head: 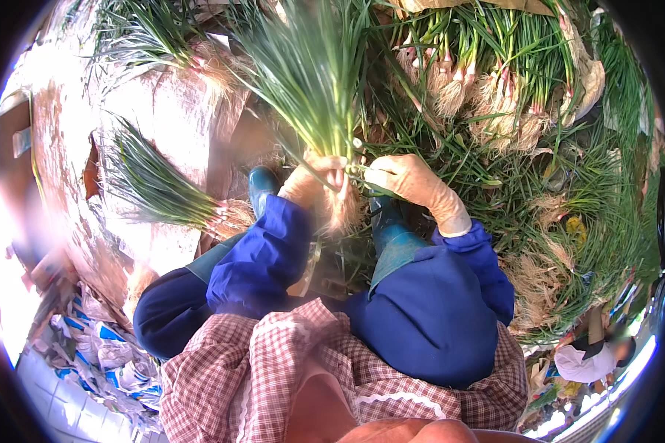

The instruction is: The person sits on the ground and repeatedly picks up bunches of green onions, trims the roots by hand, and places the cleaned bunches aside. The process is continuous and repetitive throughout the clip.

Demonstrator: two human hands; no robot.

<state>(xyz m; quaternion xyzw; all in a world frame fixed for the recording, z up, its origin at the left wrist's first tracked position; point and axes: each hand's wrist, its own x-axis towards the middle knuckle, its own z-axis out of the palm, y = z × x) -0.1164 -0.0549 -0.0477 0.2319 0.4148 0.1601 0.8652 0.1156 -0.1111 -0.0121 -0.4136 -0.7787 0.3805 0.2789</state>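
Observation:
My left hand [313, 176], in a light rubber glove, is closed around the lower stems of a bunch of green garlic plants [316, 99]. Its leaves fan upward and its pale roots hang below the fingers. Just right of the stems, my right hand [407, 180], gloved too, pinches a thin green strand at the bunch. On the pale sheet to the left lies a bundle of the same plants [163, 185], roots towards my boot. Another bundle [172, 52] lies further up on that side.
Many rooted green garlic plants [493, 66] stand packed in a sack at upper right. Loose leaves [465, 160] and root heaps [537, 288] cover the ground on the right. Crumpled white and blue bags [111, 354] lie at lower left. Another person [584, 362] is at the far lower right.

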